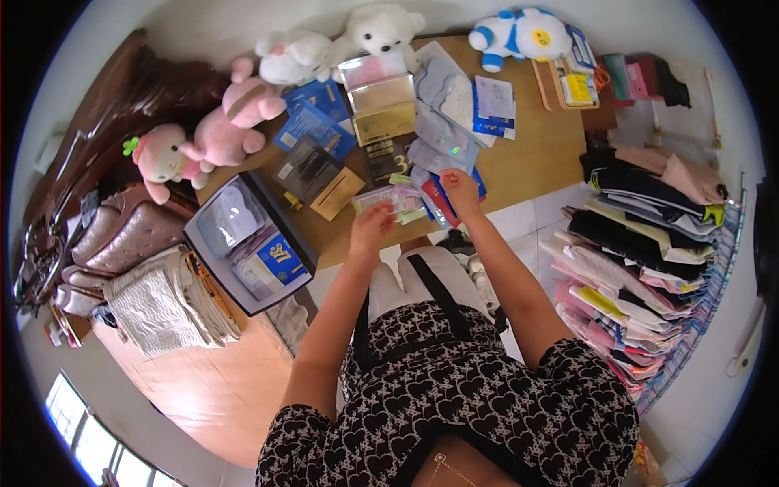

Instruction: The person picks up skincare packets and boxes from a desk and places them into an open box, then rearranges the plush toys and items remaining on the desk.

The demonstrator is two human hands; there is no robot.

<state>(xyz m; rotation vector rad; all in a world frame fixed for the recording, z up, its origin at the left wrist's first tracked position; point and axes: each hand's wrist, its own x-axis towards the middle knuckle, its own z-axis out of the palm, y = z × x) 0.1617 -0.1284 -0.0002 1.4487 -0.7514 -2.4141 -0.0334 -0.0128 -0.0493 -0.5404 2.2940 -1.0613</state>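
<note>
Two hands [372,230] [461,195] over packets [399,197], near table [535,166] edge; fingers' hold unclear; room rightward.

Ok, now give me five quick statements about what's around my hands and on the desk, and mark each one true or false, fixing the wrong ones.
1. Small packets lie close to the left hand. True.
2. The open box is nearer the right hand than the left hand. False: it is nearer the left hand, on that hand's left.
3. The blue-and-white plush toy is right of the white plush bear. True.
4. The larger pink plush toy is on the right side of the desk. False: it is on the left side.
5. The two hands are clasped together. False: they are apart.
</note>
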